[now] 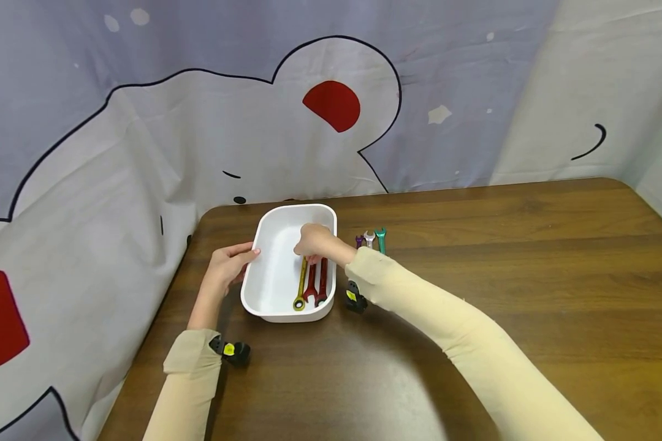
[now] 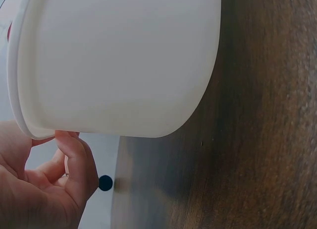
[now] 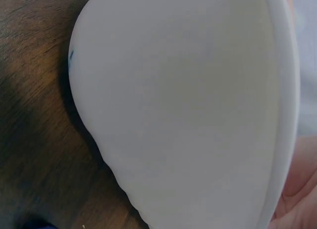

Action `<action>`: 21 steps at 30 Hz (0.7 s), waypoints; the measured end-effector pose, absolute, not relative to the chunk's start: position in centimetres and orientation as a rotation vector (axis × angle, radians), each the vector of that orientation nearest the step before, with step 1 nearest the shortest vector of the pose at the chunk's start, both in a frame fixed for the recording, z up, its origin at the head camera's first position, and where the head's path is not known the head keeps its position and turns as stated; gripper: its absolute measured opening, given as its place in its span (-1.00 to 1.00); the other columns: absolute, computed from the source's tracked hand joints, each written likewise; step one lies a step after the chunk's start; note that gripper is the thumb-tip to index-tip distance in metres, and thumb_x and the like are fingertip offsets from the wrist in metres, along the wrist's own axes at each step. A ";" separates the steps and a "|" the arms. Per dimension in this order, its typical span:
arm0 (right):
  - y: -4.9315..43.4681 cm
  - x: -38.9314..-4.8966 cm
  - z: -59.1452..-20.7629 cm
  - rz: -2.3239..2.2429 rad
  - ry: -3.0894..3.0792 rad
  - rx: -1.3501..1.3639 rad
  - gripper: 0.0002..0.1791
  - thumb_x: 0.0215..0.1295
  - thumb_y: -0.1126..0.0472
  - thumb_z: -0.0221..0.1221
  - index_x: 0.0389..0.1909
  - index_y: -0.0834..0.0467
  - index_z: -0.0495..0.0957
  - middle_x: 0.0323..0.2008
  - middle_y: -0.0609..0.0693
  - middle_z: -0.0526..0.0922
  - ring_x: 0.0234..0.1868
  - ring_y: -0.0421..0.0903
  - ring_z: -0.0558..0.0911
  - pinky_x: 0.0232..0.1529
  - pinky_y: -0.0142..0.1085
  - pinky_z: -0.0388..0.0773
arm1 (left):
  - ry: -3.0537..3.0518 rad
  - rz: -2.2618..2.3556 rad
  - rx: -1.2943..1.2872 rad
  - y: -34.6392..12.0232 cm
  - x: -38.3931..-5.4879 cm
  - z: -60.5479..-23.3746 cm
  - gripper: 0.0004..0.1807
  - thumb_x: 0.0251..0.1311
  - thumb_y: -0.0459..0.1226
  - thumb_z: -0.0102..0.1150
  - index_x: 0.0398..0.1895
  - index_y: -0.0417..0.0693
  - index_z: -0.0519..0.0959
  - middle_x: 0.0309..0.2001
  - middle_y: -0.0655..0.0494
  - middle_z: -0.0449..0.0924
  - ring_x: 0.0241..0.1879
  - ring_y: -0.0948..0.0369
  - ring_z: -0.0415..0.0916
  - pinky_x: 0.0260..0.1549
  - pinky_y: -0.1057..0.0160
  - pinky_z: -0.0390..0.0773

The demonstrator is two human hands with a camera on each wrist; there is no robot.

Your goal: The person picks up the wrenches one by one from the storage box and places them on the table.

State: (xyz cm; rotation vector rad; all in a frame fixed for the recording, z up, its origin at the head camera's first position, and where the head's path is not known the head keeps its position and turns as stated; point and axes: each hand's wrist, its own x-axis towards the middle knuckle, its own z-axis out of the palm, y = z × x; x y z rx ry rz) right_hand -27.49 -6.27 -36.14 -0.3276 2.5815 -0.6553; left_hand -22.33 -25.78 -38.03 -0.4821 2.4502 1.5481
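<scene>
A white plastic bin (image 1: 270, 257) stands on the table, and its outer walls fill much of both wrist views. My left hand (image 1: 228, 267) grips its left rim, thumb over the edge and fingers bent under it outside. Reaching over the right rim, my right hand (image 1: 315, 240) is inside the bin with curled fingers. Below it lie a yellow wrench (image 1: 300, 288), a red wrench (image 1: 311, 286) and a dark red wrench (image 1: 323, 278), side by side. The right fingertips overlap their upper ends; I cannot tell whether they pinch one.
Right of the bin, a purple wrench (image 1: 359, 240), a silver wrench (image 1: 369, 239) and a green wrench (image 1: 381, 239) lie on the wooden table (image 1: 502, 263), partly hidden by the right forearm. A printed curtain (image 1: 209, 135) hangs behind the table and along its left side.
</scene>
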 end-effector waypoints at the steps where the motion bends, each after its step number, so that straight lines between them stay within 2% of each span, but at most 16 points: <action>1: -6.3 -27.5 -36.1 -0.649 2.584 -0.327 -0.77 0.29 0.20 0.08 -0.55 0.16 0.36 -0.39 0.13 0.75 -0.55 -0.14 0.69 -0.34 -0.35 0.65 | 2.449 1.548 -0.482 -25.8 -22.3 -38.0 -0.43 0.29 -0.09 0.15 0.32 -0.11 0.39 0.21 -0.15 0.46 -0.23 0.33 0.54 -0.33 0.42 0.56; 5: -6.4 -27.4 -36.1 -0.646 2.577 -0.311 -0.84 0.29 0.19 0.08 -0.38 0.22 0.44 -0.38 0.11 0.75 -0.61 -0.18 0.64 -0.32 -0.35 0.65 | 2.448 1.549 -0.486 -25.8 -22.3 -38.0 -0.43 0.29 -0.09 0.15 0.32 -0.11 0.40 0.21 -0.15 0.47 -0.23 0.32 0.54 -0.30 0.38 0.58; 10: -6.4 -27.4 -36.3 -0.663 2.555 -0.310 -0.80 0.29 0.19 0.08 -0.21 0.27 0.48 -0.36 0.10 0.75 -0.62 -0.20 0.62 -0.32 -0.35 0.65 | 2.450 1.543 -0.489 -25.8 -22.3 -38.1 -0.43 0.29 -0.09 0.15 0.32 -0.10 0.40 0.20 -0.15 0.47 -0.21 0.30 0.54 -0.28 0.37 0.57; 15: -6.5 -27.4 -36.6 -0.645 2.564 -0.345 -0.85 0.24 0.21 0.17 -0.32 0.22 0.47 -0.41 0.08 0.75 -0.63 -0.20 0.61 -0.47 -0.43 0.60 | 2.451 1.542 -0.492 -25.8 -22.4 -38.1 -0.43 0.29 -0.08 0.15 0.32 -0.10 0.40 0.21 -0.14 0.46 -0.22 0.33 0.53 -0.29 0.39 0.56; 18: -6.6 -27.4 -36.7 -0.620 2.589 -0.373 -0.83 0.15 0.22 0.26 -0.42 0.18 0.44 -0.47 0.06 0.73 -0.66 -0.21 0.57 -0.60 -0.50 0.48 | 2.453 1.542 -0.497 -25.7 -22.4 -38.1 -0.43 0.29 -0.08 0.15 0.32 -0.10 0.40 0.21 -0.15 0.46 -0.25 0.35 0.52 -0.30 0.39 0.56; 21: -6.6 -27.3 -36.7 -0.600 2.624 -0.396 -0.79 0.10 0.26 0.28 -0.48 0.15 0.40 -0.52 0.05 0.72 -0.69 -0.22 0.54 -0.65 -0.50 0.38 | 2.455 1.544 -0.498 -25.7 -22.4 -38.1 -0.43 0.29 -0.09 0.15 0.32 -0.11 0.40 0.21 -0.15 0.45 -0.26 0.35 0.51 -0.31 0.41 0.56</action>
